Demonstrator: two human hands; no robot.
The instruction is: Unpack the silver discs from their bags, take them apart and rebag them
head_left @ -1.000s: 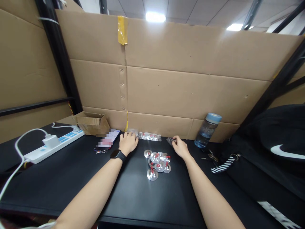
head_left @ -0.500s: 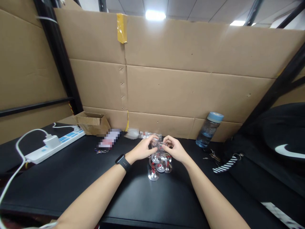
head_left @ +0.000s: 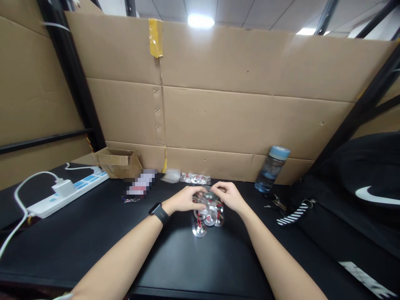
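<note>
A pile of small silver discs with red loops (head_left: pixel 207 218) lies on the black table (head_left: pixel 93 233). Both hands meet just above the far side of the pile. My left hand (head_left: pixel 183 201), with a black watch on the wrist, has its fingers curled on a small clear plastic bag (head_left: pixel 208 196). My right hand (head_left: pixel 227 196) pinches the same bag from the right. A silver disc seems to show through the bag, though I cannot make that out for sure.
Against the cardboard wall lie a clear packet of discs (head_left: pixel 196 179) and a stack of small clear bags (head_left: pixel 171 175). A phone (head_left: pixel 140 186), an open carton (head_left: pixel 117 161) and a white power strip (head_left: pixel 67 191) are at left. A water bottle (head_left: pixel 271 168), keys and a black bag (head_left: pixel 359 196) are at right.
My left hand came from the bag stack at the wall and my right hand from the right; both met over the disc pile holding a clear bag, then dropped slightly closer to the pile.
</note>
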